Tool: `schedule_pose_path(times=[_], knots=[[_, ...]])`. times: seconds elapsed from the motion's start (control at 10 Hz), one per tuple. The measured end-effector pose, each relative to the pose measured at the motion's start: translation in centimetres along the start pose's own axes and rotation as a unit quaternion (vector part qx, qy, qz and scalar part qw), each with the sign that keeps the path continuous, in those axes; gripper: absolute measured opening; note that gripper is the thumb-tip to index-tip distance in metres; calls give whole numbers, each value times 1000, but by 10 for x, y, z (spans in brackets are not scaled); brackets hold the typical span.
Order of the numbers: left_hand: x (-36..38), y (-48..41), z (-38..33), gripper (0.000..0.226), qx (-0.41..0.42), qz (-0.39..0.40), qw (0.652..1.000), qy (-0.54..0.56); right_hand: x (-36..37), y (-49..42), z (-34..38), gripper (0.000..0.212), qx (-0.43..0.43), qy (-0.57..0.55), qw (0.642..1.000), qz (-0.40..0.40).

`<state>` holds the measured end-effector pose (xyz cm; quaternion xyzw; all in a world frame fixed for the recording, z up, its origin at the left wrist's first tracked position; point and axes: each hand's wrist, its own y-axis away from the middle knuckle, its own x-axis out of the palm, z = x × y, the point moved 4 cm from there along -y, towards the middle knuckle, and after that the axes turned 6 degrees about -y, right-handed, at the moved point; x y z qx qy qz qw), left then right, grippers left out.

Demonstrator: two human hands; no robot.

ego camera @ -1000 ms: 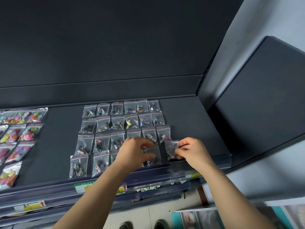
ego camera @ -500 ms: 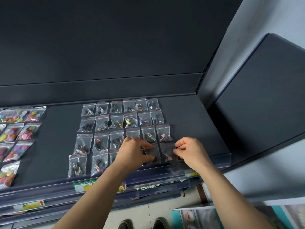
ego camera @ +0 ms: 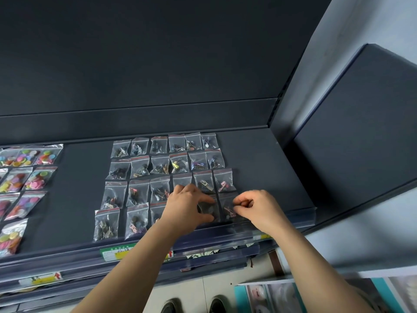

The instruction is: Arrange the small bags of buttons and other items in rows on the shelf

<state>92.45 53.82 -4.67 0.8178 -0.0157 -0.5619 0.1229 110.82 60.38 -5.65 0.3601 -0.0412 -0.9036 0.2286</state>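
Observation:
Several small clear zip bags of dark metal parts (ego camera: 162,164) lie in neat rows on the dark shelf (ego camera: 76,199). My left hand (ego camera: 187,207) pinches a bag with dark pieces (ego camera: 208,207) in the front row. Right beside it, my right hand (ego camera: 257,207) pinches the edge of the last bag of that row (ego camera: 228,207), which holds a pink piece. Both bags lie flat on the shelf near its front edge. Bags of coloured buttons (ego camera: 24,175) lie in rows at the left.
A clear price-tag rail (ego camera: 225,236) runs along the shelf's front edge, with a green label (ego camera: 117,253) on it. The shelf's back wall (ego camera: 158,64) and a dark side panel (ego camera: 361,132) enclose it. Lower shelves, the floor and shoe tips (ego camera: 194,307) show below.
My right hand has lowered the last bag from a raised, tilted hold onto the shelf at the right end of the front row. My left hand stayed on its bag.

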Motion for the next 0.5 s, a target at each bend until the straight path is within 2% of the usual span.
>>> schedule_pose_path(times=[0.2, 0.3, 0.4, 0.5], knots=[[1, -1, -2, 45, 19, 21, 998, -55, 2, -2, 0, 33, -6, 23, 1000, 19], [2, -2, -1, 45, 22, 25, 998, -60, 2, -1, 0, 36, -11, 32, 999, 24], [2, -1, 0, 40, 12, 12, 1000, -9, 3, -2, -1, 37, -7, 28, 999, 28], [-7, 3, 6, 33, -2, -50, 993, 110, -2, -2, 4, 33, 5, 1, 1000, 14]])
